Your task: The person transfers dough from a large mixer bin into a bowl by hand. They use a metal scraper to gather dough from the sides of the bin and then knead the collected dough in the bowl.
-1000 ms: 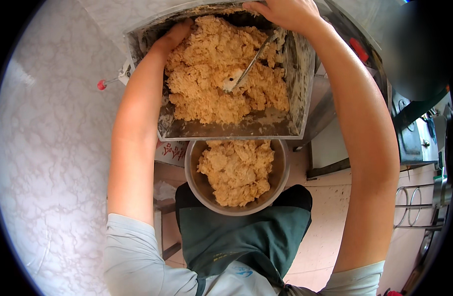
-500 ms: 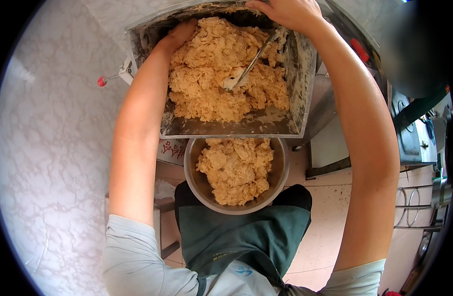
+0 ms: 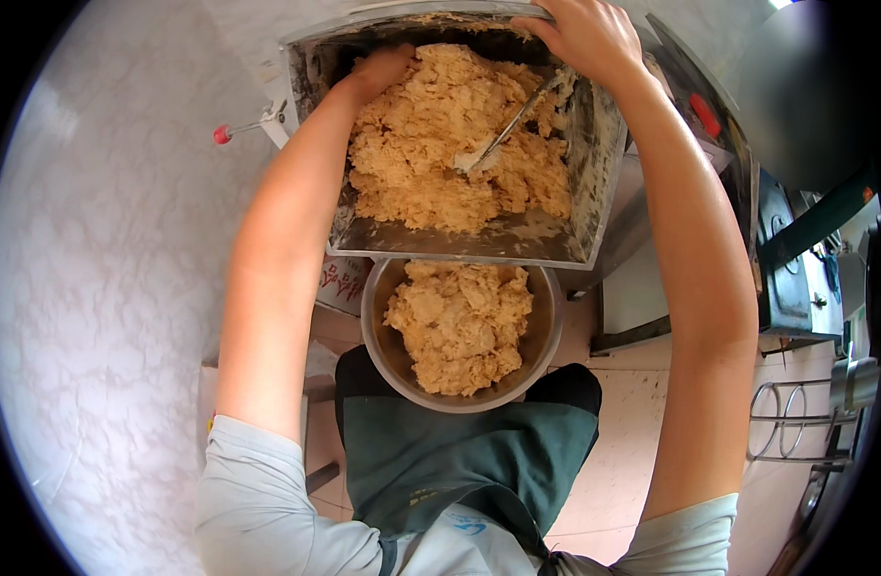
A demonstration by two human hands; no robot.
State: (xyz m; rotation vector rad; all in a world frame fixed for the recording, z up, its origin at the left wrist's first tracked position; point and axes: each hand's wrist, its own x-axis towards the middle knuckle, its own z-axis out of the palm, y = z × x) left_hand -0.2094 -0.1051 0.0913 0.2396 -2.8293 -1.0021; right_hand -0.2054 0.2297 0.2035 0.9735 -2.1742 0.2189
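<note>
A tilted metal mixer trough (image 3: 602,158) holds a large crumbly mass of yellowish dough (image 3: 431,144). My left hand (image 3: 383,72) is inside the trough at the dough's far left edge. Its fingers are pressed together against the dough, their tips partly hidden. Over the far right rim my right hand (image 3: 589,40) is hooked, gripping the edge. A slanting metal mixing bar (image 3: 511,127) sticks out of the dough. Below the trough's near lip, a round steel bowl (image 3: 372,331) holds another lump of dough (image 3: 464,331). The lip hides the bowl's far side.
On the left stands a marbled pale wall panel (image 3: 124,250). A red-knobbed lever (image 3: 222,133) juts from the trough's left side. Dark green apron cloth (image 3: 440,442) covers my lap below the bowl. To the right are a metal-legged stand (image 3: 642,293) and a wire rack (image 3: 791,422).
The view has shifted slightly, so the trough and both hands appear farther right. My left hand stays at the dough's far left edge, and my right hand stays on the rim.
</note>
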